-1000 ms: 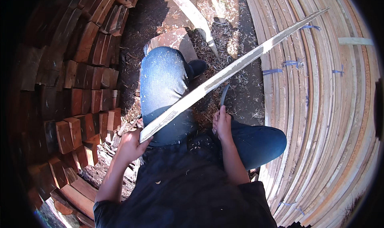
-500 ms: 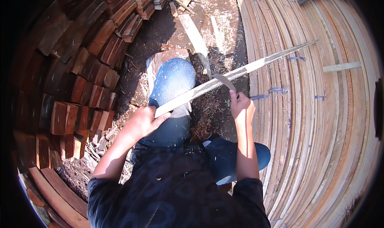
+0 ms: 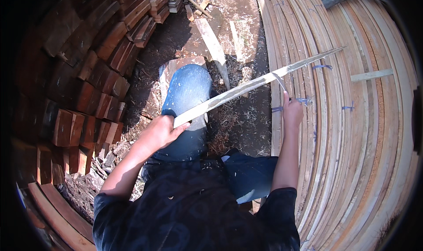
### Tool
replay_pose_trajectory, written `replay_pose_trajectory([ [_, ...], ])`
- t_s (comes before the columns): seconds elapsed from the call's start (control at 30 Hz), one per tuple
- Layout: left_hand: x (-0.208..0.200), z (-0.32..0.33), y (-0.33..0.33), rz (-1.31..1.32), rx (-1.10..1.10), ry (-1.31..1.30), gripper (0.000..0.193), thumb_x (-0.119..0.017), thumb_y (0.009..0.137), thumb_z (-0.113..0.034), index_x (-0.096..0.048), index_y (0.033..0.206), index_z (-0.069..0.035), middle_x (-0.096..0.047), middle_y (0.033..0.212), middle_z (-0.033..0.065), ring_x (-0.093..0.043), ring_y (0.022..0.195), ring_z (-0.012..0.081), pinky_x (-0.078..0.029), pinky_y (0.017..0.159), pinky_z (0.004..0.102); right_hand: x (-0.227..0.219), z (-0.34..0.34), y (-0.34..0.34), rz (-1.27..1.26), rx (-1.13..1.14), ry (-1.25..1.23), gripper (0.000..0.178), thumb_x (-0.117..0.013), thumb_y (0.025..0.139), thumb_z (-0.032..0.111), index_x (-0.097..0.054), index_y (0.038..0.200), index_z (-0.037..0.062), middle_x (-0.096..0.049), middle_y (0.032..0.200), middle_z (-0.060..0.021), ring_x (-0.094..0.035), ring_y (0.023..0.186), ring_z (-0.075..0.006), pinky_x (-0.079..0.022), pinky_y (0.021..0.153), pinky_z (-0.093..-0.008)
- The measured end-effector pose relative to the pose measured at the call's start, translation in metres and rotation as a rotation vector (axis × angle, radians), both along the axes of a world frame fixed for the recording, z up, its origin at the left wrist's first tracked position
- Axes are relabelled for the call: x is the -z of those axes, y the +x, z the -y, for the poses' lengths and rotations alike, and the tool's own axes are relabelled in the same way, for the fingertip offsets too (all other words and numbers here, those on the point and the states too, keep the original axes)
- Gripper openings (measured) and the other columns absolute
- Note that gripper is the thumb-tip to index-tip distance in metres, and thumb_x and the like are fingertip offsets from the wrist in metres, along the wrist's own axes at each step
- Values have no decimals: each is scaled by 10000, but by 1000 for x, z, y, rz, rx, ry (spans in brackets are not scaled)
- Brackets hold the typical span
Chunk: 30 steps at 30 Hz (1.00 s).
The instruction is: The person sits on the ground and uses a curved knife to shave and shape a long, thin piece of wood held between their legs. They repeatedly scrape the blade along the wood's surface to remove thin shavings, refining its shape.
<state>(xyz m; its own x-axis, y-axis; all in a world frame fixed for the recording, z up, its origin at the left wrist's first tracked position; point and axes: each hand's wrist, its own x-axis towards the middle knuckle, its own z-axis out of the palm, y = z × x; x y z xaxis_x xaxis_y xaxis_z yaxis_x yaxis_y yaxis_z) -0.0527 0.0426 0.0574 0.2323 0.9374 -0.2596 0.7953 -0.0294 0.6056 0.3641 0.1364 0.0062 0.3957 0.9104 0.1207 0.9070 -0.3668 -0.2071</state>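
A stack of long pale boards (image 3: pixel 352 132) fills the right side of the frame, with stacked reddish-brown wood blocks (image 3: pixel 83 96) down the left and a denim-clad knee (image 3: pixel 187 90) between them, near the centre. Passing over that knee, a long tapering wood strip (image 3: pixel 242 90) slants from left of centre to the upper right. The left hand (image 3: pixel 162 131), left of centre, is closed around the strip's thicker end, while the right hand (image 3: pixel 291 113), right of centre, curls around the lower end of a thin curved blade (image 3: pixel 280 82) that meets the strip's lower edge
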Motion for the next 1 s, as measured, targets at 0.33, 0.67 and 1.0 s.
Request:
replay_pose_trajectory([
  [0.33, -8, -10, 9, -64, -65, -149, 579, -634, 859, -459, -600, 699, 97, -567, 631, 285, -613, 659, 436, -461, 594, 467, 4, 32, -105, -147, -397, 88, 478, -591, 886, 464, -575, 683, 31, -586, 580, -189, -611, 585, -402, -474, 518, -470],
  [0.67, -5, -16, 17, -66, -61, -112, 581, -646, 856, -438, -583, 644, 99, -541, 602, 292, -602, 639, 444, -455, 580, 470, 12, 4, -15, -218, 162, -51, 648, -461, 913, 585, -673, 762, -8, -652, 723, -224, -647, 738, -420, -503, 671, -489],
  [1.0, -9, -17, 21, -13, -69, -155, 555, -632, 862, -449, -636, 701, 82, -553, 597, 278, -606, 632, 444, -479, 581, 471, 10, 11, -63, -49, -288, 80, 547, -521, 901, 543, -610, 705, 40, -622, 595, -167, -640, 574, -372, -504, 510, -444],
])
